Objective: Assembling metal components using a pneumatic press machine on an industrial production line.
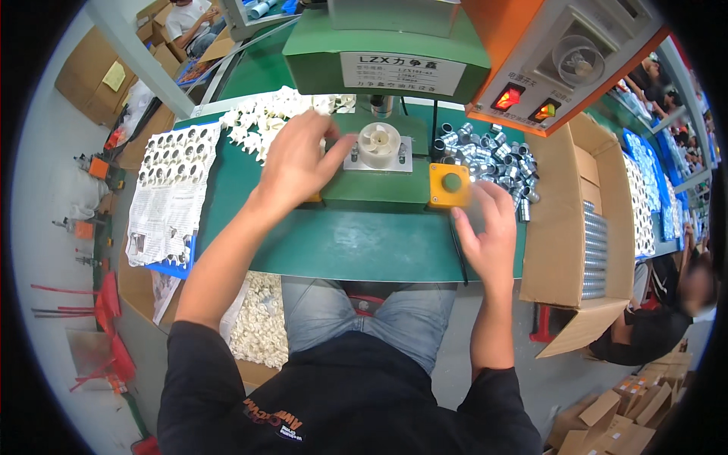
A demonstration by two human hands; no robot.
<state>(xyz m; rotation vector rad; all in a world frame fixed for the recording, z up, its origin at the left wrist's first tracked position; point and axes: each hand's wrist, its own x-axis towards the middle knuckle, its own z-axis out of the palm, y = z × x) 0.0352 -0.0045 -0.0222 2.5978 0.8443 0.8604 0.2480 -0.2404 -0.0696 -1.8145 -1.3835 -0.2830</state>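
A green press (387,57) stands in front of me. On its base a metal plate (407,164) carries a round white plastic part (379,142) with vanes inside. My left hand (303,152) hovers left of that part, thumb spread from the bent fingers, with nothing visible in it. Under and beyond it lies a pile of white plastic pieces (254,120). Slightly blurred, my right hand (489,227) has its fingers apart and looks bare. It is beside a yellow box (437,196) with a green push button (452,182), just short of the loose metal sleeves (485,155).
At left, a blue tray (178,267) holds paper-covered rows of round parts. An orange control box (504,53) with lit switches overhangs the right. A cardboard box (557,220) contains stacked metal sleeves. White pieces (259,326) fill a box beside my leg. Other people sit nearby.
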